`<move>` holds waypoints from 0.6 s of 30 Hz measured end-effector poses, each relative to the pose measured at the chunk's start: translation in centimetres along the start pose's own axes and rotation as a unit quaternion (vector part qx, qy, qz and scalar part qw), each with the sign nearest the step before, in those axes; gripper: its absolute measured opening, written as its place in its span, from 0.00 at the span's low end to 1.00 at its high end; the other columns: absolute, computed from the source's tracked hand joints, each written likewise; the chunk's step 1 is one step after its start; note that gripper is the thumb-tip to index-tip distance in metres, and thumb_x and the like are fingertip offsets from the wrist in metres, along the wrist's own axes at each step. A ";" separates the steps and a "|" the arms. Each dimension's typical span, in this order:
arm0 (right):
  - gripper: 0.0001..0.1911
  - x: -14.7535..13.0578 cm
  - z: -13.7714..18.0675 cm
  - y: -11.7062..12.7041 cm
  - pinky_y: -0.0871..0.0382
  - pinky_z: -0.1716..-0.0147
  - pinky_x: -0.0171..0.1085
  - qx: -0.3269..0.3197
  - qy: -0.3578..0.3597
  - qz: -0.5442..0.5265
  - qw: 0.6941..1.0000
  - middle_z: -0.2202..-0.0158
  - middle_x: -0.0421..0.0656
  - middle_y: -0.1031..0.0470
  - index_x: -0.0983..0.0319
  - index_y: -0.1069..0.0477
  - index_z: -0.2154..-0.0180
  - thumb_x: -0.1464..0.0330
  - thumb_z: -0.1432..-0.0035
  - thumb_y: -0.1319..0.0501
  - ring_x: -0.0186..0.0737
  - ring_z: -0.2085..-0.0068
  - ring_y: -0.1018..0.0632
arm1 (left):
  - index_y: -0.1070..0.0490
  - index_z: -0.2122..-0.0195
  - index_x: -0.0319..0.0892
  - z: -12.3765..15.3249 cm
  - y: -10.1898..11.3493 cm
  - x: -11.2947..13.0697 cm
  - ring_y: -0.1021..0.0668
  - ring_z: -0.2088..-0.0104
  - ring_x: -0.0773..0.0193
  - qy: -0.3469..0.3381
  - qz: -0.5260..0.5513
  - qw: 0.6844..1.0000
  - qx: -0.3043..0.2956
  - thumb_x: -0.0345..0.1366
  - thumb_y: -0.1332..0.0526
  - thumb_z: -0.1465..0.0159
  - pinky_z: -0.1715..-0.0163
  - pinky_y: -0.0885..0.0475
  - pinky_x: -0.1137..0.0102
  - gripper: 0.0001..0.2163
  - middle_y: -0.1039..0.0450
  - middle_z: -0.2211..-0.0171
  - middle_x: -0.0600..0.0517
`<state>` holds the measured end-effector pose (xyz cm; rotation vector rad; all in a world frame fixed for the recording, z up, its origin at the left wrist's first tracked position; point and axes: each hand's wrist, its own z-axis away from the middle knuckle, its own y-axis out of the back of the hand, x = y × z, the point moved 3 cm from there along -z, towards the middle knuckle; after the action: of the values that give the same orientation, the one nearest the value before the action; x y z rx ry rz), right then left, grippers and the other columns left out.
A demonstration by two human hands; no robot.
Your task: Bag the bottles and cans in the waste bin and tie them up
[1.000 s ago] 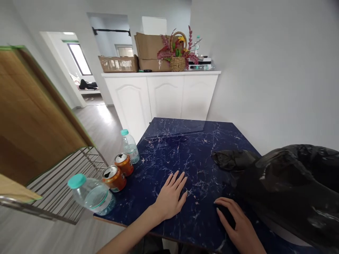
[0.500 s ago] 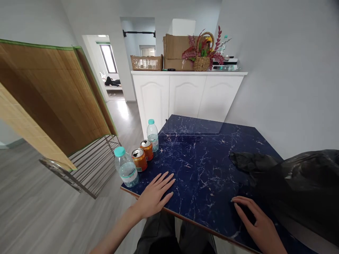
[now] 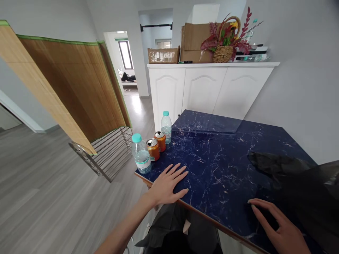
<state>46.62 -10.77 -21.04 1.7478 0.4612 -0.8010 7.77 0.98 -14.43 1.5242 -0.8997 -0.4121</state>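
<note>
My left hand lies flat and open on the near left part of a dark blue marbled table, fingers spread. Just beyond it along the left edge stand a clear water bottle, two opened orange cans and a second water bottle. My right hand rests open at the table's near right, fingers arched, touching the edge of a black plastic bag that covers the right side of the table.
A bamboo screen leans over a metal rack to the left. A white cabinet behind the table carries cardboard boxes and a flower basket. Grey wood floor spreads left.
The view has swung left and pulled back, showing more floor and screen. Both hands stay flat on the table near its front edge.
</note>
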 end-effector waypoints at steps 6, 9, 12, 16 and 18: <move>0.22 -0.3 0.3 0.2 0.27 0.81 0.31 0.004 0.012 0.010 1.000 0.45 0.46 0.17 0.51 0.17 0.54 0.45 0.38 0.38 0.53 0.52 0.14 | 0.43 0.24 0.53 0.0 -0.7 0.4 0.44 0.23 0.49 0.003 0.003 0.999 0.032 0.53 0.42 0.26 0.24 0.48 0.47 0.31 0.43 0.24 0.51; 0.24 0.1 0.4 0.3 0.25 0.80 0.32 0.002 0.003 0.016 1.000 0.43 0.45 0.18 0.50 0.17 0.53 0.44 0.38 0.39 0.54 0.48 0.15 | 0.42 0.25 0.52 0.0 -0.8 0.6 0.44 0.23 0.49 0.010 0.006 0.999 0.034 0.53 0.42 0.26 0.24 0.49 0.47 0.31 0.43 0.24 0.50; 0.25 0.4 0.1 0.3 0.25 0.79 0.32 -0.016 -0.006 0.019 1.000 0.42 0.45 0.19 0.49 0.18 0.52 0.42 0.38 0.39 0.55 0.47 0.16 | 0.40 0.25 0.51 0.1 -0.8 0.6 0.44 0.23 0.50 0.017 0.006 0.999 0.026 0.53 0.43 0.25 0.23 0.49 0.48 0.30 0.43 0.24 0.50; 0.28 -0.2 -0.1 0.2 0.25 0.81 0.33 -0.032 -0.027 0.013 0.999 0.42 0.48 0.18 0.50 0.17 0.51 0.40 0.39 0.39 0.55 0.52 0.14 | 0.41 0.25 0.51 0.1 -0.7 0.6 0.44 0.23 0.50 0.008 0.001 1.000 0.027 0.54 0.44 0.25 0.23 0.49 0.47 0.30 0.44 0.24 0.50; 0.26 -0.8 0.8 0.6 0.25 0.81 0.33 -0.004 -0.014 0.012 1.000 0.43 0.47 0.18 0.50 0.18 0.50 0.41 0.37 0.40 0.55 0.52 0.14 | 0.42 0.24 0.51 0.1 -0.7 0.5 0.44 0.23 0.49 0.004 -0.003 1.000 0.027 0.54 0.45 0.24 0.24 0.49 0.47 0.30 0.45 0.24 0.51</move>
<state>46.24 -11.61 -20.14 1.7288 0.4223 -0.8048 8.21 0.53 -15.02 1.5766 -0.9067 -0.3886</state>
